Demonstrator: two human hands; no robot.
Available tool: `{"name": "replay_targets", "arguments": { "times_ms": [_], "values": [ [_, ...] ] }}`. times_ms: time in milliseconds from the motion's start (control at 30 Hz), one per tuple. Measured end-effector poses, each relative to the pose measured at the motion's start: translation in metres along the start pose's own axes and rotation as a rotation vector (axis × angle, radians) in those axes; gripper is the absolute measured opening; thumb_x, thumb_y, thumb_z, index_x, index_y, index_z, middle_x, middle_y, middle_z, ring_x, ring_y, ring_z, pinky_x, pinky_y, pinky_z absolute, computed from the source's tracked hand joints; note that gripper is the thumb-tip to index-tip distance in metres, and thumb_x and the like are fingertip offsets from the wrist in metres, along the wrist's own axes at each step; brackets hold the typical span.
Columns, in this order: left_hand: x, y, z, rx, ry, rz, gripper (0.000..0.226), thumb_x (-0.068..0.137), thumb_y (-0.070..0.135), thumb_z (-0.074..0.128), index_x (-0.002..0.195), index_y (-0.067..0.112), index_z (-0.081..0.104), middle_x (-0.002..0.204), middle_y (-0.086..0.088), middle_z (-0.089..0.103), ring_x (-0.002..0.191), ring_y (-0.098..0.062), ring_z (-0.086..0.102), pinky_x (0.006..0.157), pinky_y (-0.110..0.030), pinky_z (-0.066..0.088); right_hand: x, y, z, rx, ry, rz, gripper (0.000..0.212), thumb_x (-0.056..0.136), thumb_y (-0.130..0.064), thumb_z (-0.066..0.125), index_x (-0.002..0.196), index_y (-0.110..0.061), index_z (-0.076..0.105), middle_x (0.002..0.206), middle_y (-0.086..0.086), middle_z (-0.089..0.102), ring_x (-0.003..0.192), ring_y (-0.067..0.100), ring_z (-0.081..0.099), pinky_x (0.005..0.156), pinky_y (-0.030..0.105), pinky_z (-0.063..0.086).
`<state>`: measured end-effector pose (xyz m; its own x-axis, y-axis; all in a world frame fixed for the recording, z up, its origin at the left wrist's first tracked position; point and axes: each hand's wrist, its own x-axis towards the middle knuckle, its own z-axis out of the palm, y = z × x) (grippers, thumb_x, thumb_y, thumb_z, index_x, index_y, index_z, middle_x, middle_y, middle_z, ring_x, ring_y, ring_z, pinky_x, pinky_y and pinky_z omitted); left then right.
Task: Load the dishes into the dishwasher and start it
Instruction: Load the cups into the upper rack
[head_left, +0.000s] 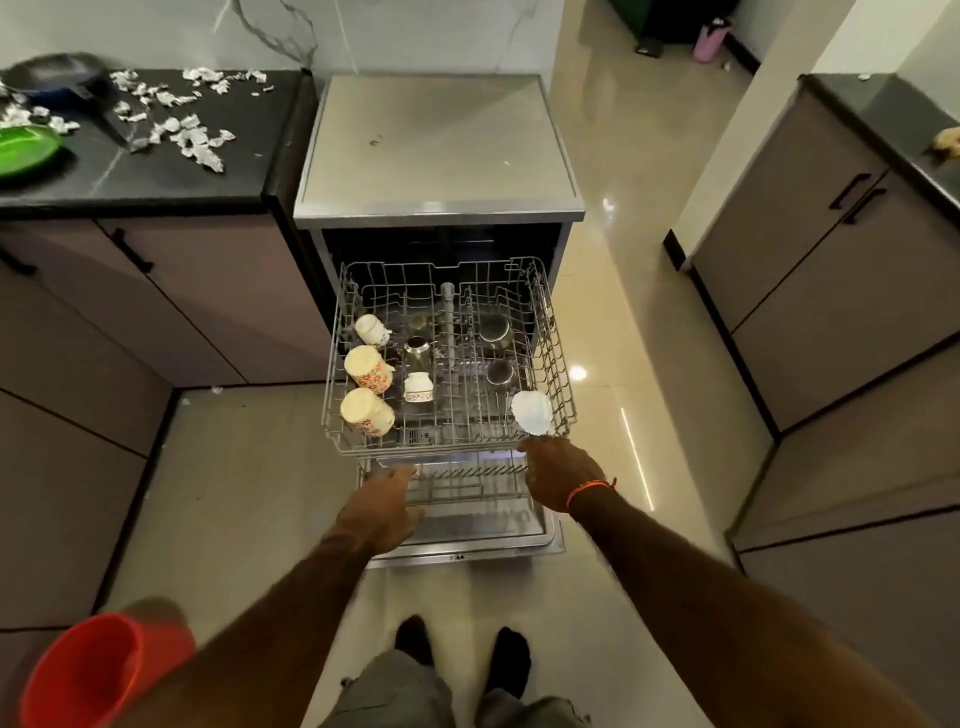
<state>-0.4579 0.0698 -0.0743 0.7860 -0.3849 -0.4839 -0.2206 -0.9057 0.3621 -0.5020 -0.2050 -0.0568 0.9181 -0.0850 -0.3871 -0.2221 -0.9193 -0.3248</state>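
Hands (382, 512) (558, 475) at wire rack (452, 364) — glossy floral mugs (366, 369) inside.

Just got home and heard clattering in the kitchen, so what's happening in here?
A person is loading the dishwasher. Its door is down and the upper rack is pulled out, holding cups on the left, two steel pots and a white dish at the front right. The right hand is at the rack's front edge; the left hand reaches toward the lower rack. A green plate waits on the counter.
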Motion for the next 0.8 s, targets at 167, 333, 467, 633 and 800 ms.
{"name": "replay_targets", "arguments": {
  "times_ms": [167, 333, 467, 633, 800],
  "values": [
    [0.029, -0.005, 0.004, 0.033, -0.013, 0.004, 0.072, 0.093, 0.041, 0.065, 0.154, 0.018, 0.034, 0.159, -0.005, 0.040, 0.141, -0.029, 0.042, 0.114, -0.044, 0.040, 0.032, 0.008, 0.012, -0.061, -0.018, -0.007, 0.043, 0.086, -0.022, 0.058, 0.129, -0.022, 0.055, 0.128, 0.009, 0.064, 0.113, 0.033, 0.063, 0.090, 0.047, 0.056],
    [0.074, -0.005, 0.012, 0.124, 0.021, 0.083, 0.076, 0.096, 0.041, 0.060, 0.158, 0.017, 0.024, 0.163, -0.007, 0.031, 0.148, -0.028, 0.032, 0.120, -0.044, 0.028, 0.066, 0.020, 0.035, -0.162, -0.057, -0.041, 0.059, 0.084, -0.024, 0.062, 0.141, -0.020, 0.045, 0.145, 0.006, 0.051, 0.129, 0.030, 0.050, 0.102, 0.049, 0.049],
    [0.132, -0.019, 0.033, 0.246, 0.038, 0.103, 0.075, 0.100, 0.042, 0.053, 0.160, 0.019, 0.015, 0.167, -0.008, 0.020, 0.154, -0.029, 0.017, 0.125, -0.047, 0.015, 0.112, 0.037, 0.068, -0.262, -0.051, -0.136, 0.059, 0.088, -0.014, 0.055, 0.145, -0.024, 0.042, 0.150, 0.002, 0.046, 0.134, 0.028, 0.045, 0.105, 0.047, 0.043],
    [0.179, -0.047, 0.048, 0.320, -0.037, 0.140, 0.051, 0.104, 0.027, 0.043, 0.154, 0.030, 0.034, 0.144, -0.004, 0.057, 0.128, -0.024, 0.055, 0.111, -0.044, 0.042, 0.149, 0.045, 0.094, -0.266, -0.001, -0.238, 0.055, 0.090, 0.000, 0.047, 0.137, -0.028, 0.057, 0.126, 0.005, 0.068, 0.113, 0.029, 0.064, 0.093, 0.044, 0.054],
    [0.197, -0.060, 0.041, 0.478, -0.065, 0.217, 0.058, 0.101, 0.007, 0.042, 0.151, 0.036, 0.034, 0.119, -0.003, 0.067, 0.097, -0.021, 0.067, 0.082, -0.036, 0.059, 0.166, 0.047, 0.101, -0.306, -0.040, -0.309, 0.050, 0.094, -0.006, 0.049, 0.139, -0.027, 0.052, 0.121, 0.004, 0.070, 0.104, 0.027, 0.069, 0.083, 0.041, 0.059]
  ]
}}
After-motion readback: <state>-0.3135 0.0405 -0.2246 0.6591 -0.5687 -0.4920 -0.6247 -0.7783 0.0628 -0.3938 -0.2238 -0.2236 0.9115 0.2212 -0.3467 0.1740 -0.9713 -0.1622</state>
